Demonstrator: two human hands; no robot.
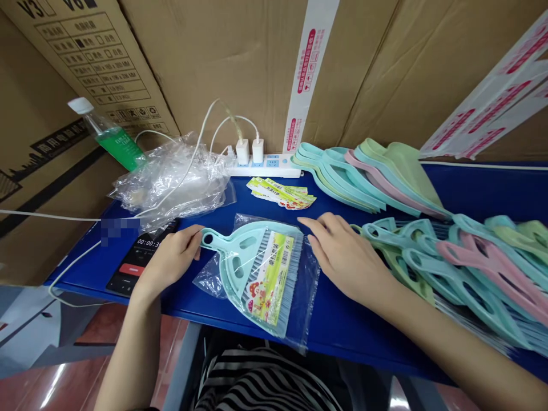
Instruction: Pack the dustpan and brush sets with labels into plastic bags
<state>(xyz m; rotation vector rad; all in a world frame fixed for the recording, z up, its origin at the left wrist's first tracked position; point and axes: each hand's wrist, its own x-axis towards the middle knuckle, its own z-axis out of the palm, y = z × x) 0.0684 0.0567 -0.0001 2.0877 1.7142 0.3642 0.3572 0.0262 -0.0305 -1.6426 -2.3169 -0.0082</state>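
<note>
One bagged dustpan set (257, 279) lies on the blue worktop (334, 328), its handle (217, 244) pinched by the left hand (171, 260), while the right hand (342, 257) has fingers (315, 228) loosely apart just beside, with two chargers (242, 153), one phone (132, 268) and one bottle (115, 142) around, cardboard (235, 57) behind and reddish floor tiles (64, 385) below.

Smooth plastic dustpan (229, 244), glossy film bag (309, 285), printed paper label (270, 282), rough-bristled brush (291, 291), matt cardboard (240, 63)

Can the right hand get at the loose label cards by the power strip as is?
Likely yes. The right hand looks empty, and the label cards lie close by on the blue table, with nothing visible on top or in between.
</note>
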